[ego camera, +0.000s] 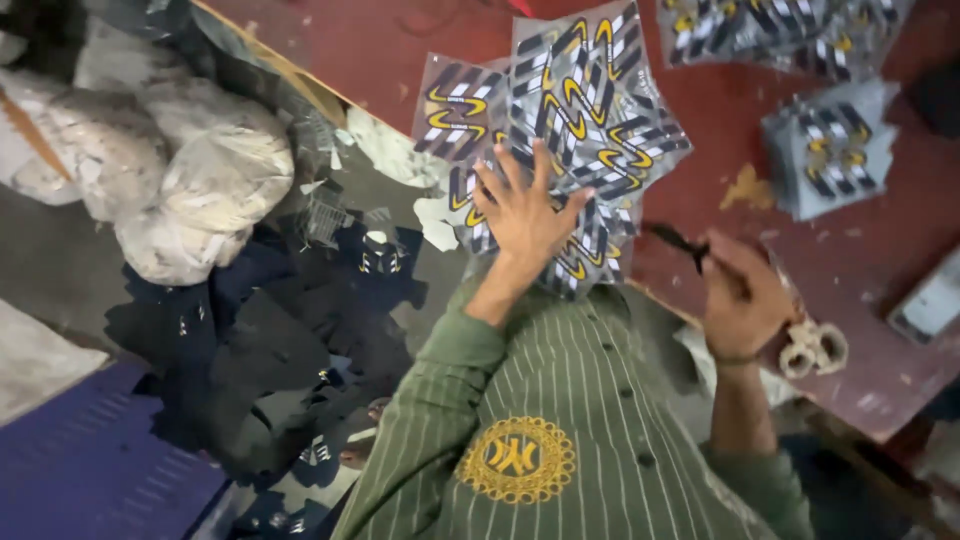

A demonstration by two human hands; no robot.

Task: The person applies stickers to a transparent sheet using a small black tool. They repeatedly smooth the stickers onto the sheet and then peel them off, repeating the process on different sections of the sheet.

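My left hand point(525, 212) presses flat, fingers spread, on the fanned pile of black-yellow-white striped packets point(580, 120) at the red worktop point(860, 260) edge, right hand point(742, 295) gripping a dark tool point(680, 240), grey stacks point(828, 148) crowding beyond.

Dim, soft light w/ motion blur throughout, floor side darkest, prob. slight edge distortion.

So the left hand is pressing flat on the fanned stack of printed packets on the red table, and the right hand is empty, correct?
Not quite. The head view shows the right hand gripping a thin dark tool, not empty. The rest holds: the left hand lies spread on the fanned stack of printed packets on the red table.
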